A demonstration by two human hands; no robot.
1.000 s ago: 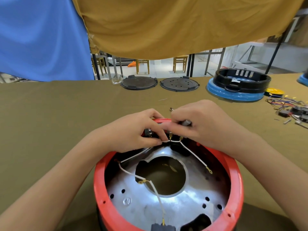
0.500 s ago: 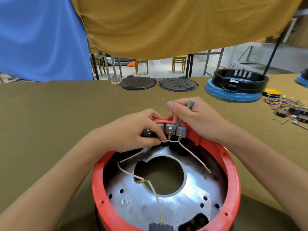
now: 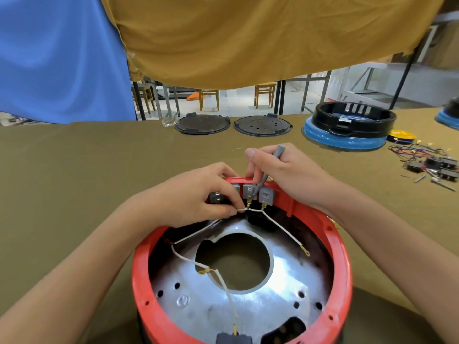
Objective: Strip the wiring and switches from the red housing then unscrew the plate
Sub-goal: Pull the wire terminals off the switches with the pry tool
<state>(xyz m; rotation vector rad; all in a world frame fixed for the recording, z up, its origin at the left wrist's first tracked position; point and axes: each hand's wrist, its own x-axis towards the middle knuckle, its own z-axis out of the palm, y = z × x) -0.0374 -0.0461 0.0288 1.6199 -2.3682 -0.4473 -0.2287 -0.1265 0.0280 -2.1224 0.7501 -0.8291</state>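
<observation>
The round red housing (image 3: 346, 259) lies open side up in front of me, with a silver metal plate (image 3: 260, 311) with a large centre hole inside. Grey switches (image 3: 267, 196) sit in a row on its far inner wall, joined by white wires (image 3: 280, 225). My left hand (image 3: 193, 197) pinches a white wire just below the switches. My right hand (image 3: 285, 170) holds a thin grey tool (image 3: 269, 170) like a pen, its tip down against the middle switch. Another white wire runs to a grey connector (image 3: 233, 338) at the near rim.
Two dark round lids (image 3: 202, 124) (image 3: 262, 125) lie at the table's far edge. A black ring on a blue base (image 3: 347, 130) stands at the far right. Loose coloured wires, switches and screws (image 3: 427, 162) lie at the right. Cloth hangs above.
My right hand has lifted off the switches and turned the grey tool upright, setting its tip on the middle switch. The left hand stays pinched on the wire.
</observation>
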